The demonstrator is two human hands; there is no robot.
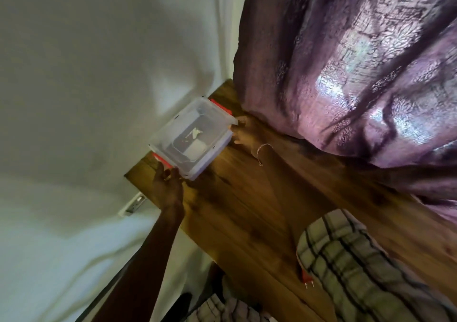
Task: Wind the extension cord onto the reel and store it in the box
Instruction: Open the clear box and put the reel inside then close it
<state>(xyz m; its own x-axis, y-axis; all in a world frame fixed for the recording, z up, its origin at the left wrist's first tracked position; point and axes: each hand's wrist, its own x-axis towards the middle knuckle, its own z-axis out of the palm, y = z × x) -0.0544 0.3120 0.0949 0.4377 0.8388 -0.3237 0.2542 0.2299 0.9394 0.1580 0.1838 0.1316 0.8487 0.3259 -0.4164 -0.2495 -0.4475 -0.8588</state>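
Observation:
A clear plastic box (193, 137) with a lid and red side clips stands at the far corner of a wooden table (259, 210), against the white wall. My left hand (166, 185) grips the box's near-left end by a red clip. My right hand (243, 131), with a thin bracelet on the wrist, holds the box's right edge. A red plug (307, 278) with two metal pins lies on the table near my lap. No reel or cord shows clearly; something pale shows blurred through the lid.
A purple patterned curtain (358, 74) hangs over the table's far right side. A wall socket (134, 204) sits on the white wall left of the table. Checked cloth (358, 272) covers the near right.

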